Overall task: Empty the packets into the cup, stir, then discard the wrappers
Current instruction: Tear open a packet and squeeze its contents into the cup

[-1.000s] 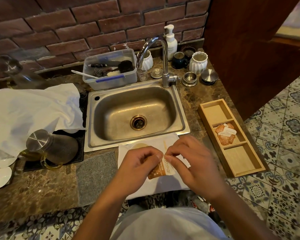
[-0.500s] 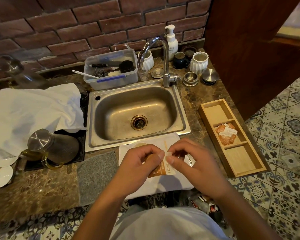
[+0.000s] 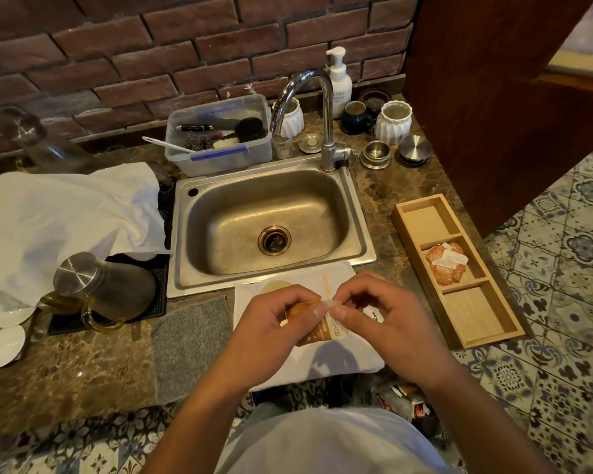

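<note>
An orange packet is held over a white cloth at the counter's front edge. My left hand pinches its upper left part and my right hand pinches its top corner. The two hands are slightly apart at the packet's top. Just behind my left hand, the rim of a cup with pale liquid shows, and a thin wooden stirrer stands beside it. More orange packets lie in the middle compartment of a wooden tray on the right.
A steel sink with a tap lies behind the cloth. A glass carafe sits front left on a black mat, next to a grey mat. Cups, lids and a soap bottle line the back. Wrappers fill a bin below.
My hands have drawn a little apart at the packet's top, the right hand shifting rightward. The packet stays over the white cloth.
</note>
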A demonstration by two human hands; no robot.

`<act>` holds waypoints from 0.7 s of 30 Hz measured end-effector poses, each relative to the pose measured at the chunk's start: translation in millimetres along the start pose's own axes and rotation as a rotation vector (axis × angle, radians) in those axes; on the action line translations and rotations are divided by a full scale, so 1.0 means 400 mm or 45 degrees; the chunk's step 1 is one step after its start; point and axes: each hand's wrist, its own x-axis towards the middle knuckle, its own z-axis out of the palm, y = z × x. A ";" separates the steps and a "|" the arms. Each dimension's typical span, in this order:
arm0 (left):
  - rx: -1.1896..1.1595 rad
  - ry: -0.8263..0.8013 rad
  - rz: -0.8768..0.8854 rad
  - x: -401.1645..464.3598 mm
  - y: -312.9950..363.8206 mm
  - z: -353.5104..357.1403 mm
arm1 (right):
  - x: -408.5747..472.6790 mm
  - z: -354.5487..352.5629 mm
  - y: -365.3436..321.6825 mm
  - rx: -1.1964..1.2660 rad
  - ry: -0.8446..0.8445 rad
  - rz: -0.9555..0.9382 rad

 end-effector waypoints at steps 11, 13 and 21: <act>-0.191 0.120 -0.010 0.004 0.002 0.012 | -0.010 0.029 -0.008 -0.175 0.217 -0.152; -0.244 0.107 -0.035 0.004 0.002 0.012 | -0.013 0.034 -0.004 -0.184 0.255 -0.171; -0.509 0.064 -0.184 0.012 0.012 0.022 | -0.025 0.056 -0.003 -0.125 0.416 -0.246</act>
